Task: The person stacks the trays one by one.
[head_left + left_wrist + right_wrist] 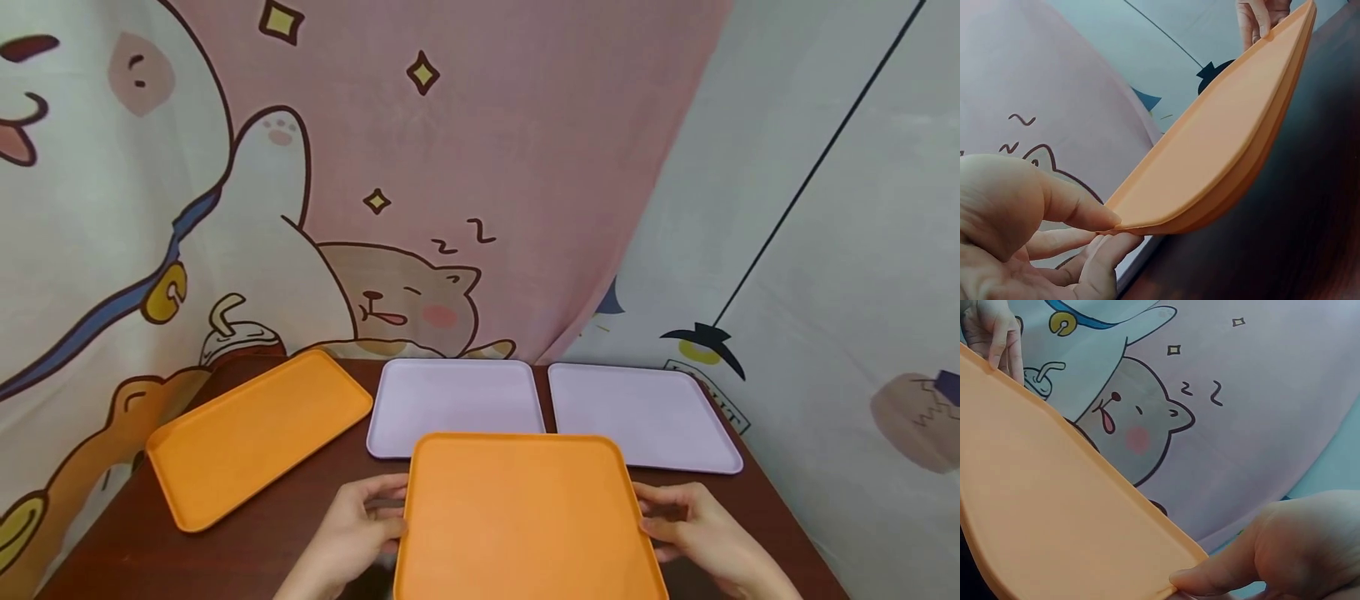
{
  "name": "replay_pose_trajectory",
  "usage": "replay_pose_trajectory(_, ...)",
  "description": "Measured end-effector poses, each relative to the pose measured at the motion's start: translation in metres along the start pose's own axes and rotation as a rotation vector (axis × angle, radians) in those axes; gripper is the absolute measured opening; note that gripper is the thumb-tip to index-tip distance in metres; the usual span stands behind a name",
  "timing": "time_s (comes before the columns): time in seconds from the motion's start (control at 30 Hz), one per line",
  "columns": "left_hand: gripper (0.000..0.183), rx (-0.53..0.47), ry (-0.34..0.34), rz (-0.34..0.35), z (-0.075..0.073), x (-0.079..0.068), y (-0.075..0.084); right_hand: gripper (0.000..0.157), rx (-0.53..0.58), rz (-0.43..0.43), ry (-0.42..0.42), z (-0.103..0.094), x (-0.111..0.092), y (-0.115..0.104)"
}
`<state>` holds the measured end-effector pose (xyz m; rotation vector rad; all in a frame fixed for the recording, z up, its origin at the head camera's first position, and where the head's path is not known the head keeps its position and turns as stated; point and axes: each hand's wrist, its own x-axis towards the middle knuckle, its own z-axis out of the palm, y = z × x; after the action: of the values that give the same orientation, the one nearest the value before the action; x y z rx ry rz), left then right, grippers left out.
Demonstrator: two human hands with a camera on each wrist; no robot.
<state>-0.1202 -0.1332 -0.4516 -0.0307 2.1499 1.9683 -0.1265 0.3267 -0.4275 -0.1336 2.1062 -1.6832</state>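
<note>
An orange rectangular tray [528, 521] with a low raised rim is held in front of the body, above the near part of the table. My left hand [348, 529] pinches its left side, thumb on the rim and fingers beneath, as the left wrist view shows. On the opposite side my right hand [697, 533] grips the rim the same way, its thumb over the edge in the right wrist view. Seen from the left wrist, the tray [1204, 137] is tilted in that picture and shows layered edges along its near side.
A second orange tray [258, 442] lies slanted on the left of the dark brown table [247, 554]. Two pale lilac trays, one in the middle [457, 400] and one at the right [645, 417], lie along the back. Behind them hangs a cartoon-printed cloth [540, 142].
</note>
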Motion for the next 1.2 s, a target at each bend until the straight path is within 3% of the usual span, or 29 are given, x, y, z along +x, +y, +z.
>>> replay_pose_trajectory(0.37,0.061,-0.017,0.004,-0.043,-0.018,-0.008,-0.008,0.055,0.024,-0.058,-0.027,0.019,0.011,0.006)
replay_pose_trajectory(0.7,0.061,0.005,0.047,-0.07,-0.031,-0.007,-0.016,0.055,0.006,-0.033,0.022,0.039,0.021,0.008)
replay_pose_trajectory(1.2,0.059,0.071,0.072,-0.084,-0.046,-0.011,-0.025,0.056,0.011,-0.026,0.008,0.059,0.033,0.015)
